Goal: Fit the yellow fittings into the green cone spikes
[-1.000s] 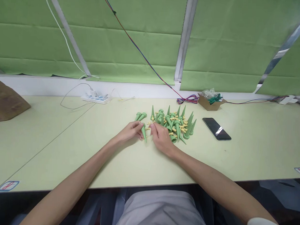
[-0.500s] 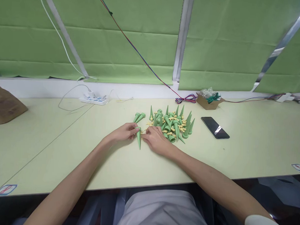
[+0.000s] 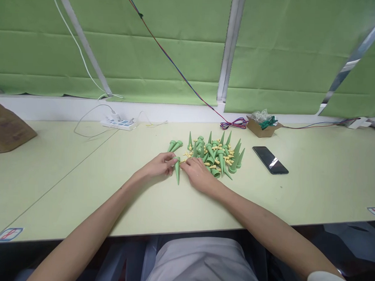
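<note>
My left hand [image 3: 162,164] pinches the wide end of a green plastic spike [image 3: 177,173], whose tip points down toward me. Close on its right, my right hand [image 3: 198,173] has thumb and forefinger together on a small yellow plastic piece [image 3: 183,161], largely covered by the fingers. Just beyond the right hand spreads a pile of green spikes [image 3: 220,156], some standing on their wide ends, with several yellow pieces [image 3: 228,159] mixed in. Two spikes with collars [image 3: 176,146] lie side by side behind my left hand.
A black phone [image 3: 270,160] lies right of the pile. Behind it stand a small cardboard box [image 3: 261,129] with plastic wrap and a coiled cable [image 3: 234,123]. A power strip [image 3: 118,123] sits at the back left, a brown paper bag [image 3: 9,130] at the far left.
Both hands, with the spike, have shifted slightly right in the picture, as the whole view has too. The spike comes nearer the right fingertips; the grips stay the same.
</note>
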`<state>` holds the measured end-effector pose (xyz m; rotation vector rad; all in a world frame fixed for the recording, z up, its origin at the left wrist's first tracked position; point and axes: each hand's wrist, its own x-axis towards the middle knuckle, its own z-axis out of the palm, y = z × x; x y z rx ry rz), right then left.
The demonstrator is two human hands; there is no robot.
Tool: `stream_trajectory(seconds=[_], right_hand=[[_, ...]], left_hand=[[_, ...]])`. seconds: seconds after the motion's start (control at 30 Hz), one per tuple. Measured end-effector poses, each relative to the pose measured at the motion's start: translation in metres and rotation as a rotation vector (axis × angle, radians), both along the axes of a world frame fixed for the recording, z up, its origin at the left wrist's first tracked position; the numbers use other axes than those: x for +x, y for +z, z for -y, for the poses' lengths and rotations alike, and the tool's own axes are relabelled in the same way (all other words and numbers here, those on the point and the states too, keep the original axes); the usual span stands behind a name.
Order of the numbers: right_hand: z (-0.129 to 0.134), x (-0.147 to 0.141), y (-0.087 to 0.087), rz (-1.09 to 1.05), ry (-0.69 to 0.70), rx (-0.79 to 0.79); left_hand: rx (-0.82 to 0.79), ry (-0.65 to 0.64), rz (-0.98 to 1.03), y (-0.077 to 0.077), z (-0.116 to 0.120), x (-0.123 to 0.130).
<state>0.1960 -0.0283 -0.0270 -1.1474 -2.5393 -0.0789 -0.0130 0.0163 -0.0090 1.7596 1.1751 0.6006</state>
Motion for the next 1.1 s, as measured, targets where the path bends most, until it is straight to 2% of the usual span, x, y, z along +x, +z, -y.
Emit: stream_trajectory(seconds=[0.17,0.4,0.73,1.1], right_hand=[[-0.001,0.001,0.004,0.025,-0.034,-0.02],[-0.004,0.002,0.002,-0.045,-0.021,-0.068],[-0.012,0.004,-0.002,-0.395,-0.02,-0.085],[-0.012,0.004,-0.002,-0.507,-0.033,-0.073]], left_hand=[[0.027,0.026,-0.061,0.008,0.006,0.002],[0.045,-0.021,-0.106,0.02,0.014,0.006],[0.134,-0.07,-0.157,0.011,0.01,0.006],[-0.068,-0.126,0.061,0.003,0.012,0.01]])
